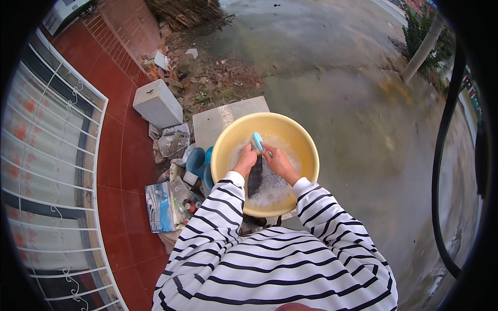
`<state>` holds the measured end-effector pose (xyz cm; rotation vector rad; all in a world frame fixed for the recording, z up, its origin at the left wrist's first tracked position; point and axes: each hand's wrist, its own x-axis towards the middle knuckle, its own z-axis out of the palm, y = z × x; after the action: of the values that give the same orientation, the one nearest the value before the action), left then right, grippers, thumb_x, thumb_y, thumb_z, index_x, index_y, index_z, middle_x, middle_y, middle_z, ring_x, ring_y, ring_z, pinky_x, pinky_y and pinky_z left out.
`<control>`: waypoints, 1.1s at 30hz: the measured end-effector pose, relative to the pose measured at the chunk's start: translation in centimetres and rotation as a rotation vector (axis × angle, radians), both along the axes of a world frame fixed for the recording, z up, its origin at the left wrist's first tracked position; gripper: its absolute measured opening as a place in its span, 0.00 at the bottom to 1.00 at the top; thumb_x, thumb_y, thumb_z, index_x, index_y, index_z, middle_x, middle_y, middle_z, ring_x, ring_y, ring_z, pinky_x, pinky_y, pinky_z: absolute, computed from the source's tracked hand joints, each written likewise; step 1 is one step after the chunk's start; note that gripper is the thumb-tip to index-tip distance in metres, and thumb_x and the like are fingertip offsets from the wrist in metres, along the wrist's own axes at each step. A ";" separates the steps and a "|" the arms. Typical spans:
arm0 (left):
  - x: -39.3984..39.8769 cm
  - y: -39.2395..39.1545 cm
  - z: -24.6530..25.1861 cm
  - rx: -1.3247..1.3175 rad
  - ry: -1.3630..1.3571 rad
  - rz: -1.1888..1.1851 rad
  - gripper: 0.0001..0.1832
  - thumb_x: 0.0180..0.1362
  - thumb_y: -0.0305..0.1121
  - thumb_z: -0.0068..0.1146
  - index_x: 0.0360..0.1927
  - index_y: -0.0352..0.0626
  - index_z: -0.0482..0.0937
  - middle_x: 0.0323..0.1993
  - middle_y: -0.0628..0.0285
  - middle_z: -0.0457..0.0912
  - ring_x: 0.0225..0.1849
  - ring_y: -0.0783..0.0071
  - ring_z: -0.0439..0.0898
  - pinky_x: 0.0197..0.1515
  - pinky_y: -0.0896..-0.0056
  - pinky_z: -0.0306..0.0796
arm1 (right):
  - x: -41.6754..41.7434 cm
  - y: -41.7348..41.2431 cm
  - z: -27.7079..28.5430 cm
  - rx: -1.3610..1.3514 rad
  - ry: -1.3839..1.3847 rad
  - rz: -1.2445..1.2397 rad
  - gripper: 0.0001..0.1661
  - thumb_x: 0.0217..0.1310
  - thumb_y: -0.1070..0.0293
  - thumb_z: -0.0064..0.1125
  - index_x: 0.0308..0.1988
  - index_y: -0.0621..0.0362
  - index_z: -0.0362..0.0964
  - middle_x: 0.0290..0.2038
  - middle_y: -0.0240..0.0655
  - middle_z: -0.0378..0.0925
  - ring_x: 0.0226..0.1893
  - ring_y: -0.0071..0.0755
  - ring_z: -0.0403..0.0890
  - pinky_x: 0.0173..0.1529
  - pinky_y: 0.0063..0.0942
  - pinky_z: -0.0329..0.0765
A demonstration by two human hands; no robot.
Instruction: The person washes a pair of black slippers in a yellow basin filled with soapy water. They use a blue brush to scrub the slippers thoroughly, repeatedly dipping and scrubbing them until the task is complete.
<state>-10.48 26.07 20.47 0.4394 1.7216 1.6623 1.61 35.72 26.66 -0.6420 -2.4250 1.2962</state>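
Note:
A pale yellow plastic basin [309, 163] in front of me holds foamy, soapy water [271, 188]. Over it, my right hand [278, 160] grips a light blue brush handle [257, 140], with pale bristles against the upper end of a dark item. That item is a long, narrow, dark grey piece that looks like fabric [255, 179], its lower end down among the suds. My left hand [246, 158] holds its upper end, close beside the brush. Fingers and foam hide part of the dark piece, so its exact kind is unclear.
Beneath the basin is a flat grey slab [210, 126]. Left of it stand blue plastic containers [195, 159], a pale block [158, 103] and a printed box [158, 208] among bottles and rubble. A barred window [50, 175] borders the red tiles [111, 171]; wet concrete [373, 155] spreads right.

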 end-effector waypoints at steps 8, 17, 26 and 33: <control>2.1 -1.2 5.2 -0.129 0.223 -0.184 0.17 0.61 0.22 0.42 0.53 0.36 0.73 0.53 0.57 0.76 0.55 0.67 0.73 0.58 0.69 0.64 | 1.0 -0.4 1.9 0.069 0.057 0.041 0.19 0.61 0.69 0.54 0.52 0.56 0.73 0.34 0.59 0.76 0.36 0.61 0.79 0.41 0.44 0.75; 2.0 -1.0 3.2 -0.147 0.414 -0.235 0.20 0.62 0.24 0.42 0.59 0.36 0.69 0.53 0.55 0.76 0.57 0.66 0.73 0.61 0.69 0.62 | 1.1 1.7 1.0 0.031 0.008 -0.021 0.19 0.62 0.68 0.54 0.53 0.55 0.73 0.34 0.58 0.77 0.36 0.61 0.79 0.41 0.44 0.75; 2.7 -1.3 4.3 -0.217 0.411 -0.198 0.14 0.61 0.25 0.44 0.49 0.35 0.75 0.45 0.54 0.81 0.49 0.65 0.78 0.53 0.67 0.68 | 1.5 0.7 1.5 0.038 0.097 0.013 0.19 0.62 0.69 0.54 0.53 0.54 0.73 0.32 0.57 0.77 0.33 0.61 0.79 0.39 0.43 0.75; 2.3 -1.1 3.4 -0.207 0.534 -0.180 0.12 0.60 0.29 0.47 0.45 0.35 0.75 0.39 0.46 0.81 0.43 0.60 0.80 0.45 0.63 0.70 | 1.5 0.7 3.0 -0.033 -0.030 0.003 0.18 0.62 0.66 0.54 0.53 0.53 0.73 0.33 0.60 0.76 0.34 0.60 0.80 0.41 0.42 0.75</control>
<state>-8.19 24.92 23.86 0.9726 2.1325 1.2909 3.07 36.37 29.71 -0.6715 -2.4339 1.3402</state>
